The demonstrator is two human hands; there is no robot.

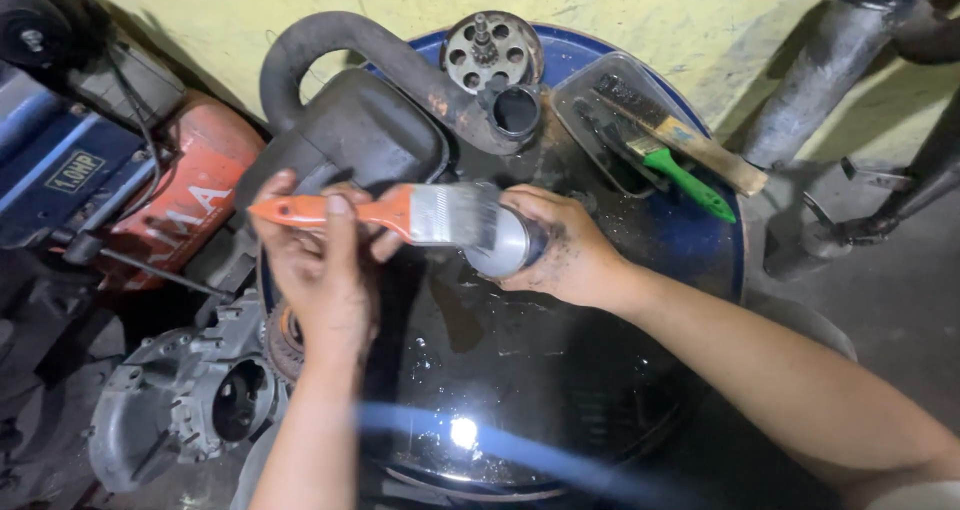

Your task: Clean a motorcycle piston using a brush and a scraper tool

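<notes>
While both hands work over the dark liquid in the blue drum [720, 260], the left hand [320, 270] has its fingers clamped around the orange handle of a paintbrush [400, 213], bristles reaching just past the fingertips onto a silver cylindrical part [505, 245]. Right hand [565, 250]: fingers curled tight around that part. Beyond the fingers: clear tray [600, 90] with two brushes, perforated metal disc [490, 52], black curved pipe [350, 45].
</notes>
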